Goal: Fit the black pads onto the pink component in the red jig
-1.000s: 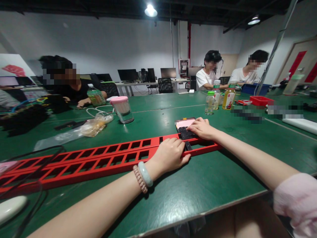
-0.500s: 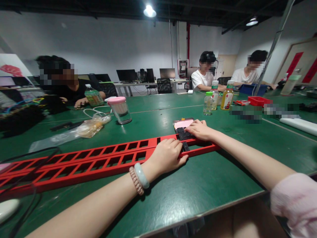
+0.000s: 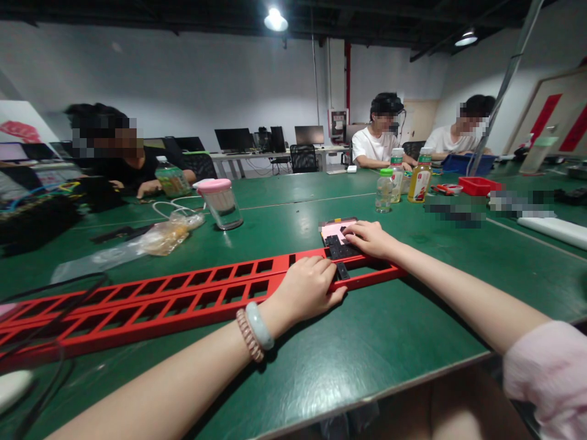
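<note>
Left hand [image 3: 308,287] lies palm down on the red rack [image 3: 183,293], near its right end at centre frame, fingers curled over the top rail and pressed against it; it closes on nothing separate. Right hand [image 3: 369,238] rests just above and right of it, fingers loosely bent over the black parts [image 3: 338,249] sitting at the rack's right end; whether it pinches one cannot be told. A pink card [image 3: 334,230] lies touching the parts on their far side. The rack runs from lower left to centre across the green table [image 3: 413,342]. Upper left of centre stands a pink-lidded jar [image 3: 222,201], with a plastic bag [image 3: 156,239] beside it. Bottles [image 3: 403,180] stand right of centre. Three other people sit at the far edges.
</note>
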Demonstrator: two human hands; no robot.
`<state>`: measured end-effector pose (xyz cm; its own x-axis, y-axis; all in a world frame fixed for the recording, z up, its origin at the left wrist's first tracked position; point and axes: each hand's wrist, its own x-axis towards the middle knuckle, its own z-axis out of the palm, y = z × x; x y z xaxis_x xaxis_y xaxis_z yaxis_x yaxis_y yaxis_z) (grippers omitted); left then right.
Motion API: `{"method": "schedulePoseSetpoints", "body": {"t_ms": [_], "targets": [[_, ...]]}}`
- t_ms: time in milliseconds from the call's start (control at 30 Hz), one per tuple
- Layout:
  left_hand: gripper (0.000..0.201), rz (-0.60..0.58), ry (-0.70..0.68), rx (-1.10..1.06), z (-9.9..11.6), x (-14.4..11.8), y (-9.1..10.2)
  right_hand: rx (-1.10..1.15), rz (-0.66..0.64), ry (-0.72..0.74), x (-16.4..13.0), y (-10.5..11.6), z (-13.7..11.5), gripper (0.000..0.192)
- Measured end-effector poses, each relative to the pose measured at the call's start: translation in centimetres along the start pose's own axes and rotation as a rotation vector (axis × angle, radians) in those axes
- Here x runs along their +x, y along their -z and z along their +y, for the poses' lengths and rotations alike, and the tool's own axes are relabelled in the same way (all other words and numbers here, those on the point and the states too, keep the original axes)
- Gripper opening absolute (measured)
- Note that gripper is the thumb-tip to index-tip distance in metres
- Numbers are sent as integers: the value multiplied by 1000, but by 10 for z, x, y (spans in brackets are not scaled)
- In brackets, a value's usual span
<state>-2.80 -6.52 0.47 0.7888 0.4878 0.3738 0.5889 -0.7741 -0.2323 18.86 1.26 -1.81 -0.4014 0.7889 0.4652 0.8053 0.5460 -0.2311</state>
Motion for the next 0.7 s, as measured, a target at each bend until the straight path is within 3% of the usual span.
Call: {"method": "schedulePoseSetpoints", "body": {"t_ms": [267,533,700], "targets": [[32,7,-7,7,0,0,0,186,157,126,-1,-1,7,22],[33,12,-10,12,0,1,-1,241,248,89,-2,-3,8,54],[33,12,-8,12,0,0,-1,242,275,101,-2,-4,10,47]]}}
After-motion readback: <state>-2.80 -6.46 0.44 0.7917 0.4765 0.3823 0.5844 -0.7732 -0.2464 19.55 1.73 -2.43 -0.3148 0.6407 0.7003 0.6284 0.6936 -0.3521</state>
